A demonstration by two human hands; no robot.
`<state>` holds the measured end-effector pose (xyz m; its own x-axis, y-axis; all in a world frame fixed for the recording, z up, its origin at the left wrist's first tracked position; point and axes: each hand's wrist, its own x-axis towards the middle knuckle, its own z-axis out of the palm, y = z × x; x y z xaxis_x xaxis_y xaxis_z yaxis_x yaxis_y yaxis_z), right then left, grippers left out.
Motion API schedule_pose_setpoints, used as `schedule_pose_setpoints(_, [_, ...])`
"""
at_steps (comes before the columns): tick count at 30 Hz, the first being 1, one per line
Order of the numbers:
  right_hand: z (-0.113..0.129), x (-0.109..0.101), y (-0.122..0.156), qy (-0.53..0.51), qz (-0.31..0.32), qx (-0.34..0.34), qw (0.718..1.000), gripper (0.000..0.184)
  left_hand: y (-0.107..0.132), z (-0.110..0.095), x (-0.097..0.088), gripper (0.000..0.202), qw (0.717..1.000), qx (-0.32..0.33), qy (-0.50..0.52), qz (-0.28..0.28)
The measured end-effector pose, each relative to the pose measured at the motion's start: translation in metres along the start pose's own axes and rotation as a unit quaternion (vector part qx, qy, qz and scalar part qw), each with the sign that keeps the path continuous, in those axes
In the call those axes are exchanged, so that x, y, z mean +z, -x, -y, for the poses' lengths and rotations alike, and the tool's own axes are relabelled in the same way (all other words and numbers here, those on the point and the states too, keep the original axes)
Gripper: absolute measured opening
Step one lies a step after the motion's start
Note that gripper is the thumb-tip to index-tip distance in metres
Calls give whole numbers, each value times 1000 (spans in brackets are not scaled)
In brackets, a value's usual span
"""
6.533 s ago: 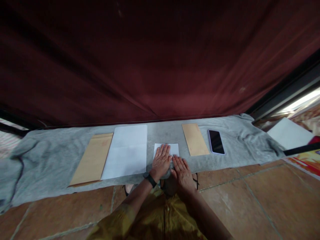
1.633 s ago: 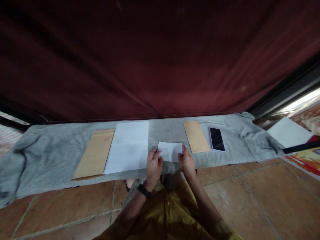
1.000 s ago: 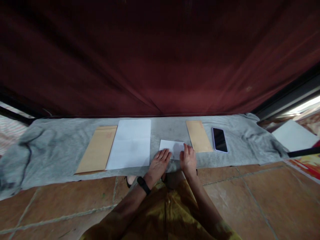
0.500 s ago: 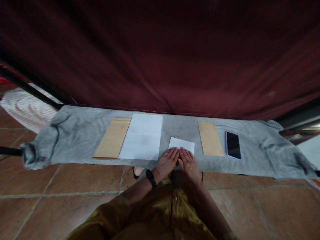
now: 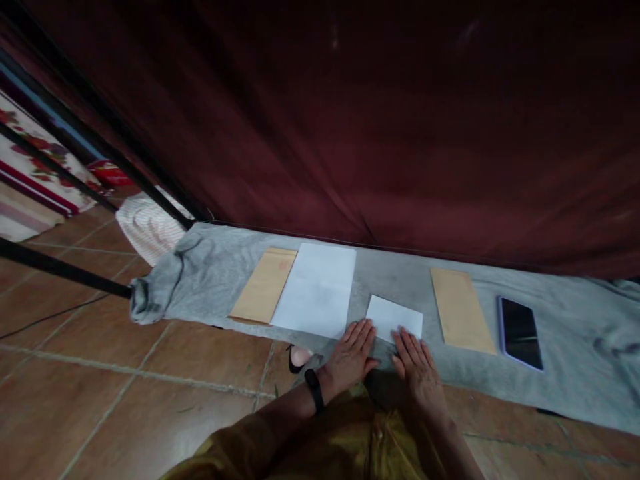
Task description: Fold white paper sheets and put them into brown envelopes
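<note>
A small folded sheet of white paper point(image 5: 395, 316) lies on the grey cloth between my hands. My left hand point(image 5: 351, 351) rests flat at its near left corner, fingers stretched out. Flat on the paper's near right edge lies my right hand point(image 5: 419, 369), its fingers also extended. Neither hand grips anything. To the left are larger white sheets point(image 5: 317, 287), with a brown envelope point(image 5: 264, 285) beside them. Another brown envelope point(image 5: 463, 310) lies to the right of my right hand.
A phone point(image 5: 521, 332) in a purple case lies right of the right envelope. Grey cloth point(image 5: 395, 268) covers the narrow surface. Behind it hangs a dark red curtain point(image 5: 350, 147). Black metal bars point(image 5: 65, 268) stand at the left, above the tiled floor point(image 5: 120, 380).
My hands have moved apart, uncovering more of the folded paper's near edge. The view has turned toward the left, so everything on the cloth appears shifted right.
</note>
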<state>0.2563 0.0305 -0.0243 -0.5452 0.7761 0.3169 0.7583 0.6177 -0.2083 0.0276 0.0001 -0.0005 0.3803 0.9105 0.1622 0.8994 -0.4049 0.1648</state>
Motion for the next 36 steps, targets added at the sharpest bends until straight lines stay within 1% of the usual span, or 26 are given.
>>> schedule_pose_setpoints(5, [-4, 1, 6, -6, -22, -23, 999, 62, 9, 2, -2, 78, 1000, -14, -16, -13])
schedule_pose_setpoints(13, [-12, 10, 5, 1, -68, -65, 996, 59, 8, 2, -4, 69, 998, -14, -53, -35])
schedule_pose_setpoints(15, [-12, 10, 5, 12, -75, -63, 995, 61, 8, 2, -5, 68, 998, -14, -47, -40])
schedule_pose_setpoints(17, [-11, 7, 6, 17, -66, -49, 997, 64, 6, 2, -6, 65, 998, -15, -34, -41])
schedule_pose_setpoints(22, [-5, -4, 5, 8, -34, -12, 999, 61, -8, 1, -5, 56, 999, -17, 6, -48])
schedule_pose_setpoints(26, [-3, -7, 3, 6, -14, 3, 1000, 58, -24, -1, 1, 56, 998, -20, 13, -58])
schedule_pose_setpoints(30, [-3, -11, 3, -7, 0, 9, 1000, 55, -41, 1, 6, 55, 998, -33, 12, -55])
schedule_pose_setpoints(33, [1, -16, 0, -17, 3, 25, 1000, 52, -52, 3, 8, 54, 998, -45, 16, -51])
schedule_pose_setpoints(36, [9, -18, -9, -23, -7, 51, 998, 49, -60, 4, 11, 53, 997, -53, 21, -53])
